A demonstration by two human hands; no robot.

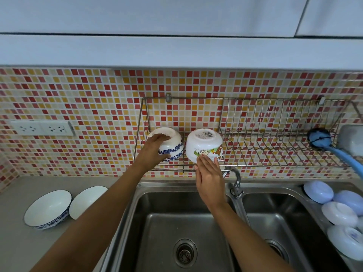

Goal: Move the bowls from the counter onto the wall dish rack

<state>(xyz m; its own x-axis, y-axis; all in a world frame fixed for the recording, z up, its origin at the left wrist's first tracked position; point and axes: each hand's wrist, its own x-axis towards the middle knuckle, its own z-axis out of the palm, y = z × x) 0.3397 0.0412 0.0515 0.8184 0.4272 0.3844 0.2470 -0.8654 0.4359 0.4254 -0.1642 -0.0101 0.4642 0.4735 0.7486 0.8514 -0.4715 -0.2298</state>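
Mosaic-tiled wall with wire dish rack [275,165]; left hand [155,148] gripping upturned blue-patterned bowl [172,146] there; right hand [209,173], fingers extended, pressing cartoon bowl [204,144]; two bowls [64,205] on tabletop [19,248], near left.

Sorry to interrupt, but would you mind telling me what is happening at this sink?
A person is setting bowls upside down on the wall dish rack. The left hand grips a blue-patterned bowl; the right hand steadies a cartoon-printed bowl beside it. Two bowls wait on the counter.
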